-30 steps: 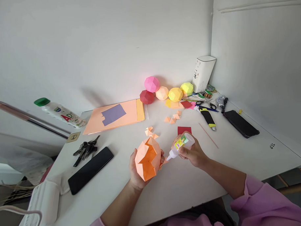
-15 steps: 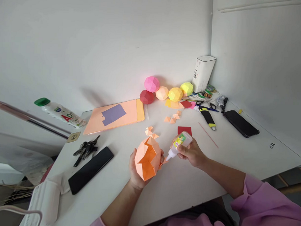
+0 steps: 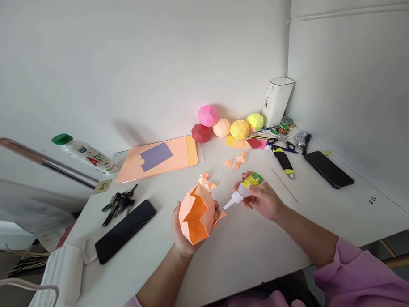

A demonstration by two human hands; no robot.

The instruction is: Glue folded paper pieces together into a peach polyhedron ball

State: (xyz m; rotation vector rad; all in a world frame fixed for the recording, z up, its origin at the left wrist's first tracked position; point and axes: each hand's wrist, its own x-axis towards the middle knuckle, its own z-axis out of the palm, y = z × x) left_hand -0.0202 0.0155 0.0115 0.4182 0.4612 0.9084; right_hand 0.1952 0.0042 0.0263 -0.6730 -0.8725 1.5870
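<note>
A faceted peach paper ball with a jagged opening rests in my left hand, its orange inside showing. My left fingertips also pinch a small folded peach paper piece at the ball's right side. In my right hand is a glue bottle, tilted with its nozzle down and left. The nozzle tip is at the small piece; whether they touch I cannot tell. Just beyond the ball lie several folded peach paper bits, and more paper bits lie farther back.
Finished paper balls stand along the wall beside a white box. A utility knife and scissors lie at right, near a black phone case. Leftward are peach sheets, keys, a phone and a bottle.
The glue bottle has turned in my right hand, its label now facing up more, and its nozzle tip has moved slightly up and left. The ball has shifted slightly left.
</note>
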